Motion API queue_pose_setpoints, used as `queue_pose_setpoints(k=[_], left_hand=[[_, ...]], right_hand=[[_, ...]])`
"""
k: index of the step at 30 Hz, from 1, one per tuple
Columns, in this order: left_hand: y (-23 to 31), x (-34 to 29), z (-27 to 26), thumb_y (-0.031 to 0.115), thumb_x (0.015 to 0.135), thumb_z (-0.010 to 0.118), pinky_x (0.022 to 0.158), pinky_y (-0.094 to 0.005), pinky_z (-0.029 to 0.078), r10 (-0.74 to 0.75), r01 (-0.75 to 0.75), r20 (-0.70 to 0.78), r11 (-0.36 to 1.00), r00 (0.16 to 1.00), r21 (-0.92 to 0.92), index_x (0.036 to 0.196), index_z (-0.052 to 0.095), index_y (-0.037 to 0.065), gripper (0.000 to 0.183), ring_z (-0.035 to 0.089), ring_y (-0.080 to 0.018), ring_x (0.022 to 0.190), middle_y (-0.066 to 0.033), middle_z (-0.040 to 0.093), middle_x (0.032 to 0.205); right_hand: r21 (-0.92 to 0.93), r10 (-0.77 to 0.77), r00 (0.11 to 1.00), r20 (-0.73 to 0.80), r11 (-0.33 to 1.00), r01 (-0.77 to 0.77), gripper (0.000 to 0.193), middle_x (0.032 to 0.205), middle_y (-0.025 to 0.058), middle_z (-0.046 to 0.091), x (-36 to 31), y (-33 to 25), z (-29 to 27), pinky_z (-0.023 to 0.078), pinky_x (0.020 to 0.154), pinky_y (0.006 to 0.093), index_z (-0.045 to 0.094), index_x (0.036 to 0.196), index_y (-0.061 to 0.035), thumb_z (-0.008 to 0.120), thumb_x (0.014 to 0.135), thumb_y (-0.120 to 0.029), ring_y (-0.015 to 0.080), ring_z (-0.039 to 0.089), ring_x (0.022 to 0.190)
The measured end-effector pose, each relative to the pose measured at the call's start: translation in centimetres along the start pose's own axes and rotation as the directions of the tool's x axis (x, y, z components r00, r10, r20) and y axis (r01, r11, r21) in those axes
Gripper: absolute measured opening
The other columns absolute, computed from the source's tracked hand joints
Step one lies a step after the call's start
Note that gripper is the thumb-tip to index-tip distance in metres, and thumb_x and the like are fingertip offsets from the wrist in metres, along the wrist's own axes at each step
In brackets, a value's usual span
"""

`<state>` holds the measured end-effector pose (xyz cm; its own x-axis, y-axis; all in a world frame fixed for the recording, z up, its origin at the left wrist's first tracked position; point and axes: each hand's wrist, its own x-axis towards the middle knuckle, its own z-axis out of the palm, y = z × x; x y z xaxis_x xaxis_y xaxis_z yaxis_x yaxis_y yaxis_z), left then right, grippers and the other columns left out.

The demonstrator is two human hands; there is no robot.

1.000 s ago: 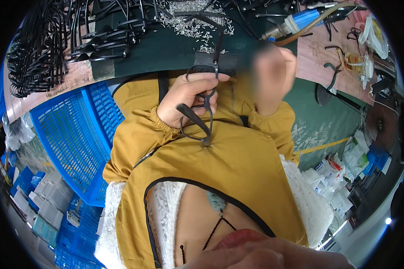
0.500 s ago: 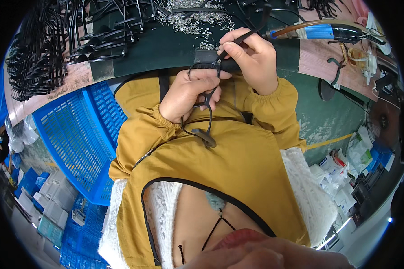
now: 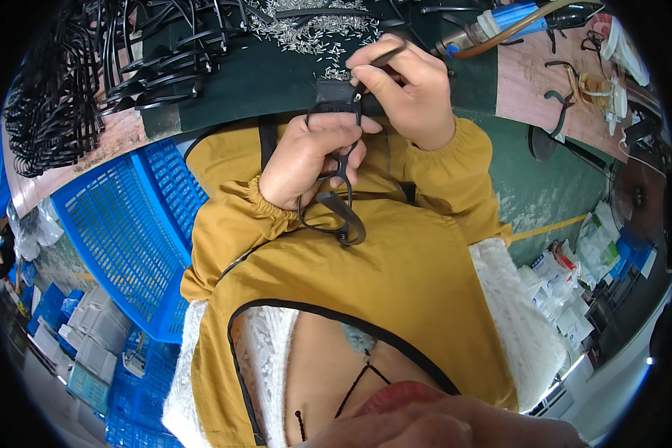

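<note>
My left hand [image 3: 300,158] pinches a black eyeglass frame [image 3: 349,173] near its bridge, holding it upright over my lap at the table edge. Above it, my right hand [image 3: 417,93] grips the frame's upper temple [image 3: 390,55] between thumb and fingers, close to the hinge. That temple points up and to the right, its far end partly behind the fingers. From the lower rim the other temple [image 3: 343,215] hangs folded toward me against my mustard-coloured apron. A small dark block [image 3: 334,91] lies at the table edge, just behind the frame.
Loose small metal pins [image 3: 313,33] are heaped on the dark green mat [image 3: 239,97]. Bundles of black temples [image 3: 52,104] cover the table's left. A blue-bodied tool with a hose [image 3: 489,30] lies at right. A blue basket [image 3: 119,231] stands left of my lap.
My right hand has shifted slightly left, and the upper temple tilts further over to the right. The lower temple has swung and now stands more across the lower rim.
</note>
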<state>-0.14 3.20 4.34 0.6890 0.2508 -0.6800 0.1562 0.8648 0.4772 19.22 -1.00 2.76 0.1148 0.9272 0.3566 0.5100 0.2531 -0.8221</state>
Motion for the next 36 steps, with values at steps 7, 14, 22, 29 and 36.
queue_pose_setpoints(k=[7,14,22,29,36], left_hand=[[0.8,0.0,0.3,0.011,0.098,0.059,0.048,-0.0242,0.045,0.009,-0.008,0.026,0.999,1.000,-0.034,0.104,0.070,-0.004,0.020,0.063,-0.0155,0.054,-0.0065,0.066,0.072],[0.1,0.2,0.5,0.015,0.095,0.060,0.041,-0.0234,0.035,-0.004,0.003,-0.040,0.999,0.999,-0.034,0.107,0.067,0.001,0.019,0.061,-0.0150,0.051,-0.0085,0.066,0.071],[0.0,0.0,0.1,0.019,0.099,0.057,0.044,-0.0231,0.038,-0.044,0.042,-0.021,0.995,0.999,-0.087,0.115,0.066,0.002,0.025,0.061,-0.0143,0.055,-0.0074,0.065,0.071],[-2.4,0.4,1.0,0.031,0.106,0.057,0.048,-0.0246,0.040,-0.184,0.225,0.143,0.901,0.972,-0.371,0.124,0.065,0.013,0.027,0.052,-0.0119,0.055,-0.0030,0.061,0.071],[-4.0,1.7,0.7,0.034,0.109,0.052,0.043,-0.0231,0.035,-0.097,0.183,0.189,0.838,0.977,-0.515,0.118,0.066,0.018,0.023,0.047,-0.0083,0.051,0.0007,0.057,0.069]], right_hand=[[0.099,0.001,0.997,-0.078,0.995,0.006,0.008,0.084,0.0099,0.070,0.5,-0.3,0.4,0.055,0.064,0.0322,0.071,0.090,0.0026,0.069,0.088,-0.005,0.0268,0.068,0.072],[-0.104,-0.046,0.997,0.069,0.993,0.053,0.010,0.092,0.0095,0.071,0.4,-0.5,0.1,0.053,0.065,0.0251,0.072,0.097,0.0061,0.071,0.092,-0.002,0.0132,0.067,0.076],[0.138,0.185,0.975,-0.127,0.976,-0.167,0.017,0.094,0.0137,0.074,-1.4,-2.1,-0.8,0.058,0.069,0.0289,0.072,0.105,0.0018,0.064,0.100,-0.012,0.0164,0.071,0.075],[0.190,0.167,0.623,-0.764,0.981,-0.029,0.032,0.088,0.0029,0.055,1.6,3.8,-7.9,0.044,0.063,0.0265,0.058,0.121,-0.0004,0.049,0.108,-0.028,0.0131,0.051,0.077],[0.918,-0.027,0.966,-0.258,0.304,0.254,0.035,0.080,0.0015,0.043,4.0,3.7,-5.0,0.039,0.050,0.0248,0.053,0.126,-0.0090,0.066,0.101,-0.029,0.0116,0.046,0.065]])
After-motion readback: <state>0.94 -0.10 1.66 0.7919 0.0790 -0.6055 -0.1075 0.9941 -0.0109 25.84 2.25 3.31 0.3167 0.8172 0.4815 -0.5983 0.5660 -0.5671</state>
